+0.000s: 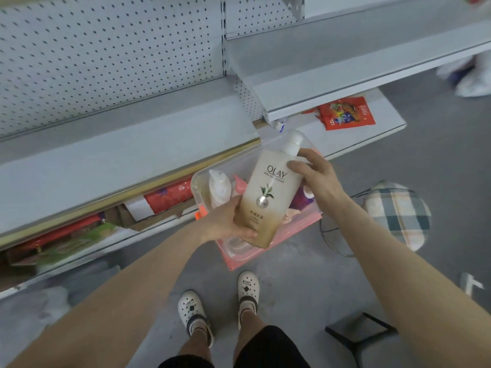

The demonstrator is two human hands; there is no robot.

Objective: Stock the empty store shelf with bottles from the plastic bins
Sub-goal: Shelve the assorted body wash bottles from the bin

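1. Grey shelf [106, 144] is sitting bare at far left, with pegboard behind it.
2. Left hand [228, 221] is cupping the base of the Olay bottle [268, 197], fingers curling round its lower edge.
3. The bottle is hanging tilted over the clear plastic bin [196, 181]; a white bottle [219, 189] is lying inside.
4. Right hand [316, 176] is gripping the bottle's shoulder, fingers bent over it.
5. Plaid stool [398, 213] is standing at right.

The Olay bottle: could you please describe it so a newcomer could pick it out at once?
In front of the grey store shelf stands a clear plastic bin. Above it, the left hand and right hand hold a tall bottle. Unlike the plain white bottle in the bin, it fades from cream to tan and reads OLAY.
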